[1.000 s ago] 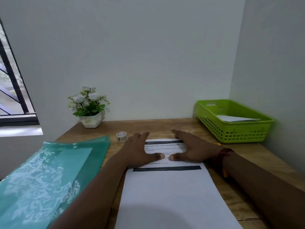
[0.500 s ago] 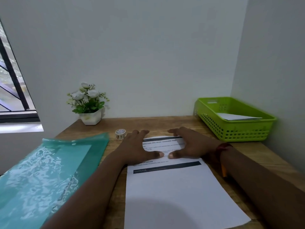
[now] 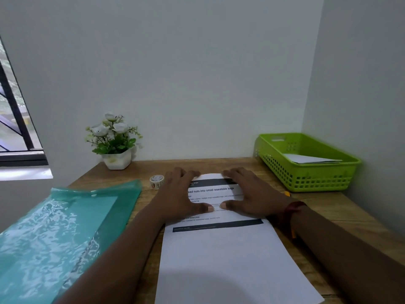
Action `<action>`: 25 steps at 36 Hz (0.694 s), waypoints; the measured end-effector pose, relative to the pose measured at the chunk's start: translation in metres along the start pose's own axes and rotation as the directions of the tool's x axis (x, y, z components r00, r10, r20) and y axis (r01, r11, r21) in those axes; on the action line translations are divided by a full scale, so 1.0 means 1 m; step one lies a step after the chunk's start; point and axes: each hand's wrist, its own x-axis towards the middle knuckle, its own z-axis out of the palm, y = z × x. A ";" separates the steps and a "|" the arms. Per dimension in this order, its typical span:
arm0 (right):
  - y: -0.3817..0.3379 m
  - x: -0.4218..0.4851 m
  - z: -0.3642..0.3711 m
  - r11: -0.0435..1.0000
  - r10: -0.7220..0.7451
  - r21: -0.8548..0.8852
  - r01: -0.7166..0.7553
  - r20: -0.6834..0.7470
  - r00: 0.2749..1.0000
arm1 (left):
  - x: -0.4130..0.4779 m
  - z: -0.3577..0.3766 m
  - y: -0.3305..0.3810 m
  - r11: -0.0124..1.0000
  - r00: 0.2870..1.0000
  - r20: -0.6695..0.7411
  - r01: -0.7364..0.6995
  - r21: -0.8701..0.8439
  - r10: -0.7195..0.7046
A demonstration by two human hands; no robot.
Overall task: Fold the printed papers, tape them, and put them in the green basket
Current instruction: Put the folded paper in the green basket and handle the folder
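Note:
A printed paper (image 3: 221, 249) lies flat on the wooden desk in front of me, its text at the far end. My left hand (image 3: 182, 198) and my right hand (image 3: 252, 198) rest flat on that far end, fingers spread, thumbs nearly touching. A small roll of tape (image 3: 157, 181) sits just left of my left hand. The green basket (image 3: 306, 172) stands at the back right corner and holds a folded white paper (image 3: 311, 159).
A translucent teal plastic folder (image 3: 65, 233) with papers inside covers the desk's left side. A potted white flower (image 3: 114, 141) stands at the back left. Walls close the back and right. A yellow object (image 3: 287, 193) peeks out by my right wrist.
Both hands stay flat on the paper's far end, with the fingers a little wider apart. My view has shifted slightly; the paper has not visibly moved.

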 end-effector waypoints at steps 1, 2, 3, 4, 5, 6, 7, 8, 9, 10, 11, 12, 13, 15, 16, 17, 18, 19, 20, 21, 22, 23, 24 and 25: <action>-0.001 0.000 0.000 1.000 0.001 -0.010 -0.001 -0.011 1.000 | 0.000 -0.001 0.000 1.000 1.000 -0.013 -0.010 -0.003 0.010; -0.001 0.000 0.000 1.000 0.003 -0.016 -0.004 -0.025 1.000 | 0.000 -0.001 0.000 1.000 1.000 -0.026 -0.017 -0.002 0.017; -0.002 0.000 -0.001 1.000 0.005 -0.015 -0.005 -0.045 0.999 | 0.000 -0.002 0.000 1.000 0.999 -0.043 -0.022 -0.002 0.022; -0.002 0.000 -0.002 1.000 0.003 -0.009 -0.004 -0.070 0.998 | 0.001 -0.003 0.001 1.000 0.998 -0.060 -0.023 -0.008 0.023; -0.002 0.000 -0.003 1.000 -0.002 -0.006 0.001 -0.095 0.995 | 0.001 -0.004 0.001 1.000 0.997 -0.077 -0.025 -0.017 0.023; -0.002 0.000 -0.005 1.000 -0.010 -0.012 0.009 -0.121 0.993 | 0.001 -0.005 0.002 0.999 0.995 -0.092 -0.027 -0.026 0.024; -0.002 0.000 -0.006 0.999 -0.023 -0.028 0.019 -0.150 0.988 | 0.001 -0.006 0.003 0.999 0.994 -0.108 -0.031 -0.027 0.028; -0.002 0.000 -0.007 0.998 -0.038 -0.050 0.029 -0.183 0.982 | 0.000 -0.007 0.003 0.999 0.992 -0.124 -0.035 -0.020 0.032; -0.003 0.001 -0.008 0.997 -0.054 -0.068 0.039 -0.221 0.974 | 0.000 -0.009 0.004 0.999 0.990 -0.139 -0.039 -0.012 0.037; -0.003 0.002 -0.009 0.996 -0.066 -0.077 0.047 -0.261 0.963 | 0.000 -0.010 0.005 0.999 0.987 -0.154 -0.041 -0.010 0.039; -0.004 0.002 -0.010 0.995 -0.076 -0.077 0.055 -0.299 0.951 | -0.001 -0.011 0.005 0.999 0.985 -0.171 -0.043 -0.014 0.040; -0.005 0.002 -0.010 0.995 -0.086 -0.078 0.063 -0.333 0.939 | -0.001 -0.011 0.006 0.999 0.981 -0.187 -0.047 -0.022 0.042; -0.006 0.003 -0.010 0.994 -0.098 -0.083 0.073 -0.362 0.927 | -0.001 -0.012 0.007 0.998 0.978 -0.202 -0.055 -0.028 0.048; -0.008 0.002 -0.011 0.991 -0.121 -0.095 0.090 -0.402 0.907 | -0.001 -0.014 0.009 0.996 0.971 -0.229 -0.082 -0.022 0.074; -0.010 0.002 -0.011 0.990 -0.130 -0.099 0.097 -0.417 0.900 | -0.001 -0.015 0.010 0.995 0.966 -0.245 -0.097 -0.018 0.089; -0.011 0.002 -0.012 0.990 -0.137 -0.100 0.104 -0.429 0.893 | -0.002 -0.015 0.011 0.994 0.960 -0.260 -0.112 -0.017 0.103; -0.013 0.002 -0.012 0.989 -0.141 -0.095 0.110 -0.440 0.887 | -0.002 -0.016 0.012 0.992 0.955 -0.273 -0.126 -0.015 0.117; -0.014 0.002 -0.013 0.989 -0.145 -0.089 0.117 -0.448 0.882 | -0.003 -0.017 0.013 0.991 0.951 -0.283 -0.137 -0.012 0.128; -0.015 0.001 -0.013 0.989 -0.147 -0.087 0.121 -0.454 0.879 | -0.003 -0.018 0.014 0.990 0.948 -0.289 -0.140 -0.005 0.133; -0.016 0.001 -0.014 0.989 -0.149 -0.088 0.122 -0.455 0.878 | -0.004 -0.019 0.015 0.991 0.949 -0.288 -0.132 0.004 0.128; -0.017 0.000 -0.015 0.989 -0.149 -0.091 0.120 -0.452 0.880 | -0.004 -0.020 0.016 0.993 0.953 -0.281 -0.117 0.015 0.116; -0.018 -0.001 -0.015 0.989 -0.146 -0.097 0.115 -0.442 0.885 | -0.004 -0.021 0.016 0.995 0.957 -0.273 -0.098 0.029 0.102; -0.019 -0.001 -0.015 0.989 -0.142 -0.105 0.107 -0.428 0.893 | -0.005 -0.022 0.016 0.996 0.961 -0.262 -0.076 0.044 0.085; -0.019 -0.001 -0.015 0.989 -0.135 -0.114 0.096 -0.409 0.903 | -0.005 -0.022 0.017 0.997 0.967 -0.247 -0.052 0.061 0.065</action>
